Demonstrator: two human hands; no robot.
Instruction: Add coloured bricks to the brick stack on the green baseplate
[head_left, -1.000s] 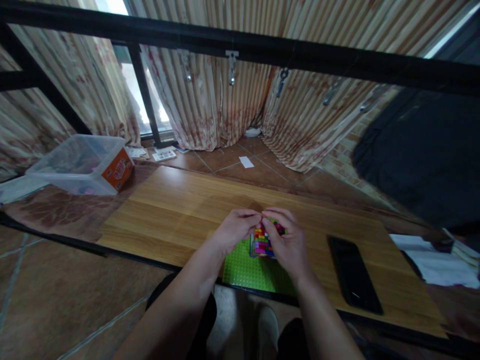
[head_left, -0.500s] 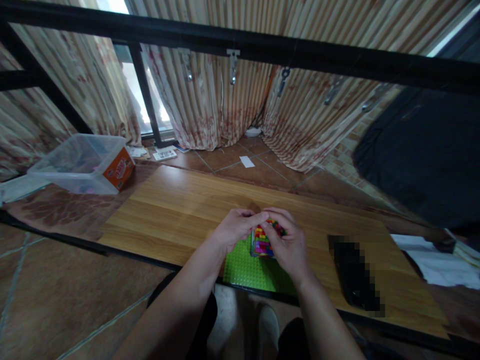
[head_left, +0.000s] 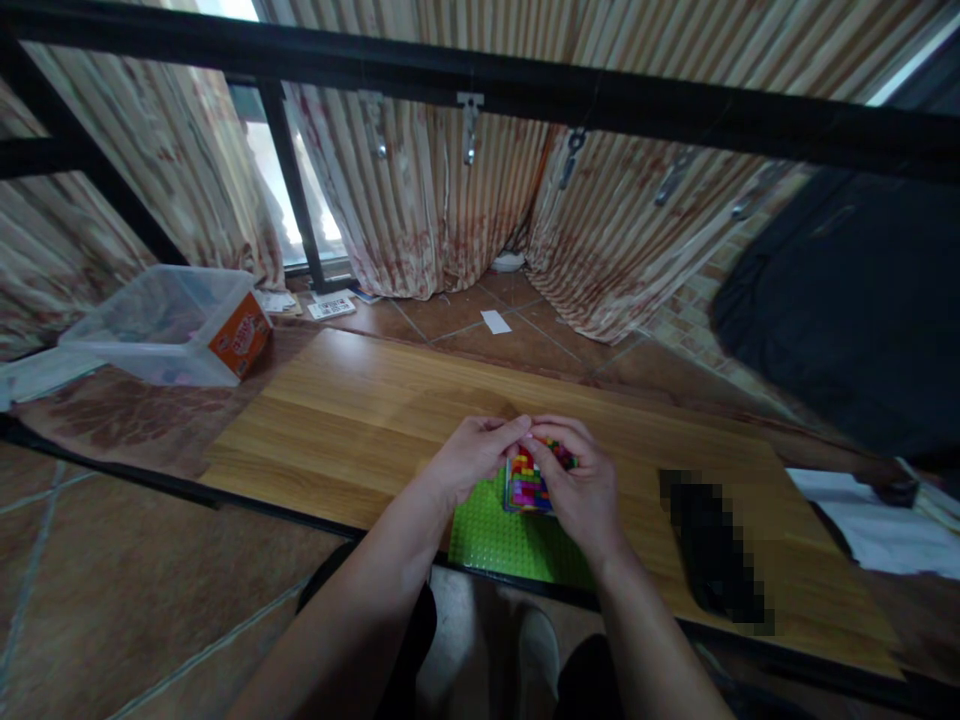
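A stack of small multicoloured bricks (head_left: pixel 527 484) stands on a green studded baseplate (head_left: pixel 504 538) near the front edge of a wooden board (head_left: pixel 345 420). My left hand (head_left: pixel 470 458) curls in from the left, its fingertips pinched at the top of the stack. My right hand (head_left: pixel 577 480) wraps round the stack's right side and top, hiding part of it. The fingertips of both hands meet above the bricks.
A dark phone (head_left: pixel 712 550) lies on the board to the right of the hands. At the far left a clear plastic box (head_left: pixel 165 325) with an orange label sits on the floor. Curtains hang behind a black metal bar (head_left: pixel 480 85). White paper (head_left: pixel 877 525) lies at right.
Both hands stay on the brick stack; the fingers have shifted slightly and closed in a little more over its top. The camera has nudged slightly.
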